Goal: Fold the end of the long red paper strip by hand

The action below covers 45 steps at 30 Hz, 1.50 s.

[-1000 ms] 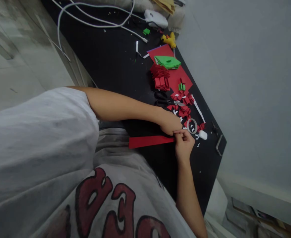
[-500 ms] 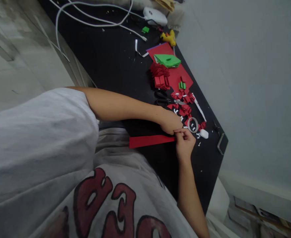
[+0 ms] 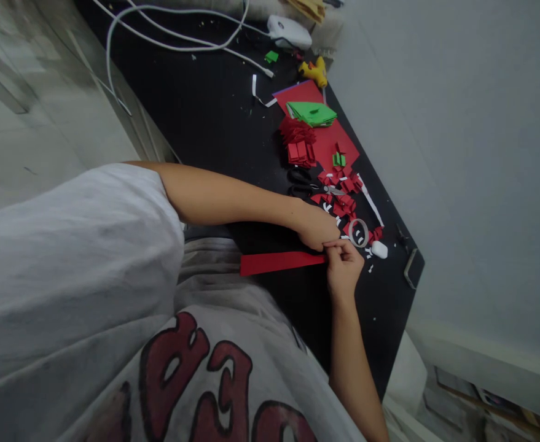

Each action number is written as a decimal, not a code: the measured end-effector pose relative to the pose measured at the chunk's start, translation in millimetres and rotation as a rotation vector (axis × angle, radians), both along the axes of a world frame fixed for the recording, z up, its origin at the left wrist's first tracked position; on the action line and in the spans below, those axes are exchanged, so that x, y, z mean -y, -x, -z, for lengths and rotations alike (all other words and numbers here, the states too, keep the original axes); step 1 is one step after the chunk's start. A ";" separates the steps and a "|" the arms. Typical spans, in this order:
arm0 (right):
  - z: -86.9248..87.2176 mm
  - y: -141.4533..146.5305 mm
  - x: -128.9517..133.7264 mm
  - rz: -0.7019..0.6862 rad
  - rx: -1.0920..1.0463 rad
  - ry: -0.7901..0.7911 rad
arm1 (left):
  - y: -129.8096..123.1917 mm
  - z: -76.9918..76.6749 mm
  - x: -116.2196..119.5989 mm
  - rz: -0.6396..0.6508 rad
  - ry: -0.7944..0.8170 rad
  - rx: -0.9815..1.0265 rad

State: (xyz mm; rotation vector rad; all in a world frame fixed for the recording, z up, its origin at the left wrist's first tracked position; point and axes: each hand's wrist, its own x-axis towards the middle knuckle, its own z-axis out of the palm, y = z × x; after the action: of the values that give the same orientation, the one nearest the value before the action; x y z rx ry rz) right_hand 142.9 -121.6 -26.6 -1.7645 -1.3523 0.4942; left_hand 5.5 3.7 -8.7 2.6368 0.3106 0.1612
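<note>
A long red paper strip (image 3: 279, 262) stretches from the front of my shirt to my fingertips over the black table (image 3: 306, 304). My right hand (image 3: 344, 267) pinches its far end between thumb and fingers. My left hand (image 3: 318, 227) is curled closed against the same end, its fingertips meeting those of the right; most of its fingers are hidden from me. Just beyond the hands lie a roll of clear tape (image 3: 359, 233), small folded red paper pieces (image 3: 344, 204) and black-handled scissors (image 3: 304, 183).
A stack of folded red paper (image 3: 301, 153), a green paper bundle (image 3: 313, 113) and a red sheet (image 3: 343, 138) lie farther left. Beyond are a yellow glue gun (image 3: 314, 72) and white cables (image 3: 172, 46). A small white case (image 3: 379, 249) and phone (image 3: 414, 268) sit near the wall.
Both hands keep nearly the same hold at the strip's end. The whole view has shifted very slightly.
</note>
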 end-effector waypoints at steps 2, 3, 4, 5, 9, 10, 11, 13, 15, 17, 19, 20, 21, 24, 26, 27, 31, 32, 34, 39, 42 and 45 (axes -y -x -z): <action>0.1 0.1 -0.1 0.001 -0.014 -0.003 | -0.1 0.5 -0.1 -0.005 0.010 0.015; 0.1 0.1 -0.2 0.001 -0.016 -0.004 | -0.3 0.8 -0.2 -0.009 0.016 0.025; 0.1 0.1 -0.2 0.002 -0.014 -0.007 | -0.7 1.2 -0.2 -0.014 0.020 0.033; 0.0 0.2 -0.2 0.002 -0.011 -0.008 | -1.1 1.6 -0.2 -0.016 0.021 0.037; -0.2 0.2 -0.2 0.007 -0.011 -0.007 | -2.1 1.8 0.2 -0.011 -0.001 0.013; -0.2 0.1 -0.2 0.006 -0.008 -0.005 | -2.0 1.6 0.3 -0.007 -0.006 0.008; -0.1 0.0 -0.1 0.005 -0.003 -0.003 | -1.9 1.3 0.4 -0.004 -0.008 0.005; 0.0 -0.4 0.0 0.003 0.010 0.000 | -1.6 0.9 0.6 -0.003 -0.004 0.010; 0.1 -0.9 0.2 -0.002 0.018 0.007 | -1.4 0.8 0.5 -0.010 0.007 0.017; 0.5 -1.3 0.2 -0.002 0.019 0.008 | -1.4 0.8 0.4 -0.016 0.012 0.020; 1.1 -1.5 0.2 0.000 0.014 0.001 | -1.4 0.5 0.4 -0.010 0.010 0.014; 1.4 -1.6 0.1 0.000 0.011 -0.003 | -1.3 0.1 0.4 -0.003 0.004 0.008; 1.7 -1.7 0.1 0.000 0.010 -0.004 | -1.0 -0.5 0.5 0.002 -0.004 0.001; 2.4 -1.7 0.1 0.000 0.016 0.000 | 0.2 -2.8 1.1 0.007 -0.007 -0.015; 2.2 -1.4 0.3 0.003 0.020 0.001 | 1.3 -4.1 1.6 0.005 0.007 -0.015; 1.9 -1.2 0.4 0.004 0.019 0.001 | 1.7 -4.6 1.7 0.008 0.008 -0.016; 0.2 0.1 0.8 0.004 0.002 0.010 | 2.8 -4.6 2.1 0.019 0.008 -0.021; 0.0 0.3 0.8 0.003 0.001 0.013 | 2.8 -4.2 2.1 0.016 0.017 -0.017; 0.0 0.3 0.7 0.003 0.008 0.013 | 2.4 -3.4 1.9 0.012 0.024 -0.012; 0.5 -0.9 1.0 -0.002 0.021 -0.001 | 2.4 -4.3 1.7 0.027 -0.045 -0.044; 0.0 -1.0 1.3 -0.006 0.030 0.013 | 4.5 -7.7 2.3 0.040 -0.069 -0.035; -0.1 -0.6 0.7 -0.002 0.004 0.015 | 6.3 -10.6 3.1 0.042 -0.086 -0.041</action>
State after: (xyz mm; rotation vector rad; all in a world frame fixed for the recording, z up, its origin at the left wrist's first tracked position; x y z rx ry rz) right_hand 143.5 -122.3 -26.6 -1.7778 -1.3566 0.5032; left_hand -0.9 0.6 2.0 2.7322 0.2668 0.1094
